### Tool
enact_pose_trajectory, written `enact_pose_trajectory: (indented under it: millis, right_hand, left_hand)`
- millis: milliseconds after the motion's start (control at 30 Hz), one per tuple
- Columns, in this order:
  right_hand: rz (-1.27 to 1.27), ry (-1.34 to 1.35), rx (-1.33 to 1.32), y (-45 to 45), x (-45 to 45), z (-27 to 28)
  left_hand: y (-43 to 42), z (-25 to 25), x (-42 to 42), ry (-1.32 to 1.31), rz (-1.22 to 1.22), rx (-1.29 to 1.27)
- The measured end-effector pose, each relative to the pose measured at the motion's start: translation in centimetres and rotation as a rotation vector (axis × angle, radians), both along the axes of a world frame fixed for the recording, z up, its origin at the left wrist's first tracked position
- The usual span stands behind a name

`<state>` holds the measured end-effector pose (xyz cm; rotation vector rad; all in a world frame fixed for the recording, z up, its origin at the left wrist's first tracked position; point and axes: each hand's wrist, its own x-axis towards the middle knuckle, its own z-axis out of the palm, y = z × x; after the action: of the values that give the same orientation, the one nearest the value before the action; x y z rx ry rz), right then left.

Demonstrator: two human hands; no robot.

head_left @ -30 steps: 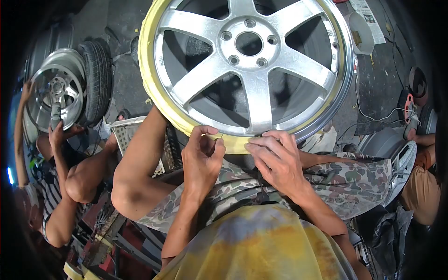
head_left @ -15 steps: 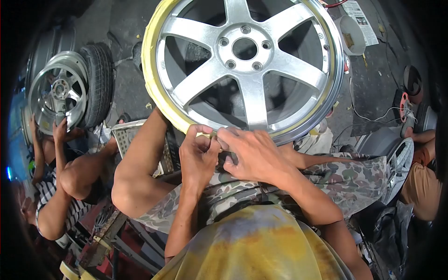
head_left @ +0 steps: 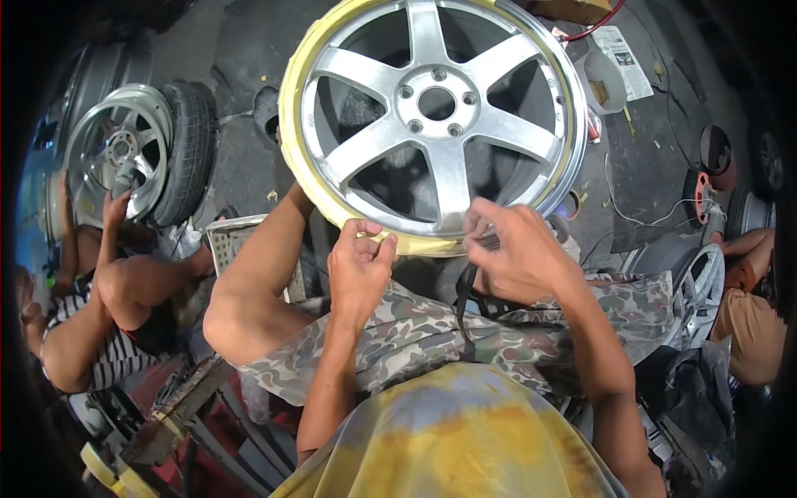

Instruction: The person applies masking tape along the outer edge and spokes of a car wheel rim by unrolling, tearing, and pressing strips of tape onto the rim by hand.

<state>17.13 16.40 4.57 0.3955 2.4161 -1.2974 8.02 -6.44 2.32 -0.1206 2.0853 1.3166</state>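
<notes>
A silver six-spoke wheel rim (head_left: 448, 170) faces me, with yellow masking tape (head_left: 304, 166) along its left and lower edge. At the lower lip, my left hand (head_left: 359, 270) is closed, thumb and fingers pinched at the tape's edge. A short yellow strip runs along the lip from there toward my right hand (head_left: 527, 253). That hand is closed with its fingers curled at the strip's right end; part of what it grips is hidden. The right side of the lip is bare polished metal.
To the left, another person's hand (head_left: 116, 207) is at a second wheel (head_left: 124, 153) beside a tyre (head_left: 189, 153). A white container (head_left: 602, 83) and newspaper (head_left: 624, 62) lie at upper right. Another rim (head_left: 701, 286) stands right, near a cable and an orange reel (head_left: 703, 197).
My right hand has moved right, away from my left hand, and a yellow strip now shows between them. My left hand stays near the lower lip.
</notes>
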Motion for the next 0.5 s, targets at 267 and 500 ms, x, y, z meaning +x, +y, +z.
enact_pose_trajectory:
  millis: [267, 500]
  right_hand:
    - [0.210, 0.087, 0.114, -2.0, -4.7, -3.0]
    - [0.398, 0.033, 0.289, -3.8, -7.6, -3.8]
  left_hand:
    - [-3.1, -0.9, -0.3, 0.223, 0.013, 0.013]
    - [-3.6, -2.5, -0.2, 0.228, 0.019, 0.095]
